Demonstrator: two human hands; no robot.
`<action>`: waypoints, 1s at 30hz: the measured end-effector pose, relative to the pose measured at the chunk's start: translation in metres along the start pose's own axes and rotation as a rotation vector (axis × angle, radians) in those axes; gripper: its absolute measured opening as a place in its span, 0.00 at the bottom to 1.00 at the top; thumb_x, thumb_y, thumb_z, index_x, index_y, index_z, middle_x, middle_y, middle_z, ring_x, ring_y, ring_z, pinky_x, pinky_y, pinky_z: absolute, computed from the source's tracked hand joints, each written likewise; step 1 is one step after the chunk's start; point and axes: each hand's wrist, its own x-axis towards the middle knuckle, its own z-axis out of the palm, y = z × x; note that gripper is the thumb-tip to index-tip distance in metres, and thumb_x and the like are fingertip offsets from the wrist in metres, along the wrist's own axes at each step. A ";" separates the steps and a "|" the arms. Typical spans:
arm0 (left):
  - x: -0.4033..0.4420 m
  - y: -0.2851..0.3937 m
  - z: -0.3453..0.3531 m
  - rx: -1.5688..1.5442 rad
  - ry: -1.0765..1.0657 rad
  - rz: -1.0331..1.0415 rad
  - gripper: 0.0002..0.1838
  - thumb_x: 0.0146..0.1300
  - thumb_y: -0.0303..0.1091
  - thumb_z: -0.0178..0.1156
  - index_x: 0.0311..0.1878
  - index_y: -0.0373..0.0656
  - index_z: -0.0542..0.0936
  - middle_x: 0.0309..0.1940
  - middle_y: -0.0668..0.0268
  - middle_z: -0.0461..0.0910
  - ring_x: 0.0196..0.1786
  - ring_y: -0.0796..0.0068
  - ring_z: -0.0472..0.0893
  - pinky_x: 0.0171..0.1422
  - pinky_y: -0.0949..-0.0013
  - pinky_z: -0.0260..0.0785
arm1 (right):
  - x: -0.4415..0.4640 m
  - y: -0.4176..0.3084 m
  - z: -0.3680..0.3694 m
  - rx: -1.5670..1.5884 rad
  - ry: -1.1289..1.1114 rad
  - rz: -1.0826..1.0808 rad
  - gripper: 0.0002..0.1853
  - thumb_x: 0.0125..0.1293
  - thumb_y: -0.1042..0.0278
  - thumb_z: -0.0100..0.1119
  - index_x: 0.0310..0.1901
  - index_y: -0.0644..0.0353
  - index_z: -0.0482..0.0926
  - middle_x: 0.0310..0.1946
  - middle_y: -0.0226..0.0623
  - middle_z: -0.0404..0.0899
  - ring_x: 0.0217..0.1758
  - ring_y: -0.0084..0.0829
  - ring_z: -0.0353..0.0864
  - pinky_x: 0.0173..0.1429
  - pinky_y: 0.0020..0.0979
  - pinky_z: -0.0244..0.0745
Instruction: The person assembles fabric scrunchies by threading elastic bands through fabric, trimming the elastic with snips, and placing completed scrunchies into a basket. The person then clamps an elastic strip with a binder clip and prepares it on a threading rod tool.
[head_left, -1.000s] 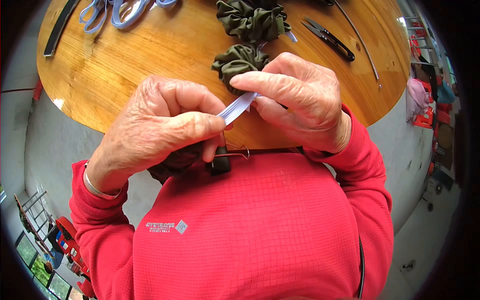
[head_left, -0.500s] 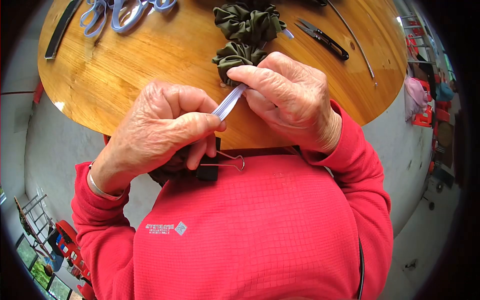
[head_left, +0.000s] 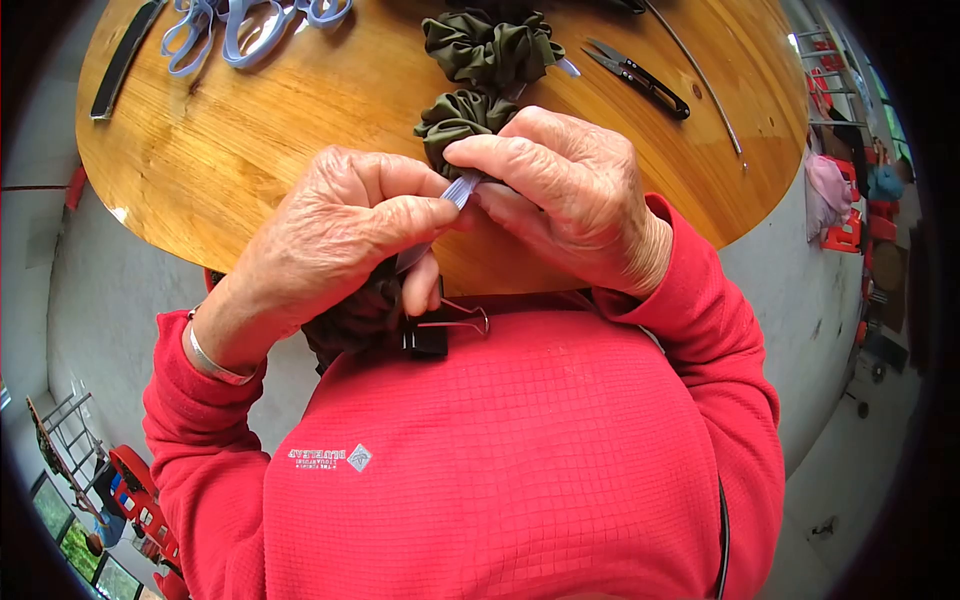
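Note:
A short stretch of pale lavender elastic band (head_left: 461,191) runs between my two hands. My left hand (head_left: 335,215) pinches it between thumb and forefinger, and more of the band shows below the thumb. My right hand (head_left: 575,185) pinches its other end, right beside gathered dark green fabric (head_left: 463,115) on the table. The right fingertips partly cover that fabric. Beneath my left hand hangs a bunch of dark fabric (head_left: 358,318). A black binder clip (head_left: 427,340) with wire handles sits at the table's edge against the red top.
On the wooden table (head_left: 270,130) lie more gathered green fabric (head_left: 490,45), black thread snips (head_left: 640,78), a thin metal rod (head_left: 700,80), a loose coil of lavender elastic (head_left: 250,30) and a dark flat strip (head_left: 125,62). Red stools (head_left: 840,225) stand beyond, at the right.
My left hand has moved up and right, close to my right hand. The band showing between them is shorter. The right hand has shifted slightly left.

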 end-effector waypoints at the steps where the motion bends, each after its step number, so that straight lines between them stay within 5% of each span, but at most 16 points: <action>1: 0.001 -0.001 0.001 -0.024 -0.006 0.012 0.13 0.65 0.34 0.54 0.36 0.30 0.78 0.09 0.65 0.71 0.13 0.77 0.73 0.26 0.74 0.72 | 0.000 0.000 0.000 -0.019 0.006 -0.010 0.11 0.45 0.72 0.65 0.34 0.54 0.79 0.21 0.30 0.70 0.23 0.32 0.75 0.24 0.30 0.71; 8: 0.006 0.000 -0.002 -0.007 -0.034 0.008 0.17 0.66 0.37 0.53 0.35 0.30 0.79 0.08 0.66 0.69 0.10 0.78 0.71 0.22 0.74 0.71 | 0.005 0.009 -0.004 -0.207 0.009 -0.162 0.11 0.43 0.60 0.62 0.31 0.49 0.79 0.20 0.22 0.68 0.23 0.25 0.69 0.26 0.28 0.60; 14: 0.008 0.002 0.000 0.041 0.014 -0.001 0.16 0.65 0.36 0.54 0.32 0.31 0.79 0.08 0.66 0.70 0.11 0.78 0.72 0.19 0.77 0.67 | 0.013 0.001 -0.019 -0.222 -0.158 -0.158 0.16 0.37 0.70 0.68 0.34 0.53 0.81 0.23 0.22 0.75 0.26 0.24 0.71 0.30 0.27 0.60; 18: 0.009 0.003 -0.001 0.078 0.031 -0.014 0.14 0.63 0.34 0.54 0.28 0.33 0.78 0.08 0.65 0.71 0.11 0.77 0.73 0.18 0.79 0.65 | 0.010 0.004 -0.008 -0.223 -0.106 -0.218 0.10 0.44 0.62 0.59 0.30 0.52 0.78 0.21 0.20 0.69 0.28 0.24 0.69 0.32 0.29 0.61; 24: 0.003 0.003 -0.005 0.043 0.030 -0.014 0.12 0.61 0.32 0.54 0.26 0.32 0.77 0.10 0.62 0.73 0.13 0.76 0.74 0.18 0.78 0.64 | 0.005 0.008 -0.007 -0.242 -0.084 -0.194 0.15 0.38 0.73 0.68 0.33 0.54 0.81 0.24 0.23 0.77 0.26 0.25 0.72 0.29 0.27 0.60; 30: -0.004 -0.003 -0.008 0.019 0.072 0.031 0.13 0.62 0.33 0.54 0.26 0.34 0.78 0.08 0.65 0.71 0.12 0.77 0.74 0.17 0.80 0.63 | 0.004 0.015 -0.004 -0.319 0.011 -0.190 0.09 0.43 0.65 0.61 0.30 0.52 0.79 0.23 0.19 0.73 0.28 0.23 0.70 0.31 0.28 0.60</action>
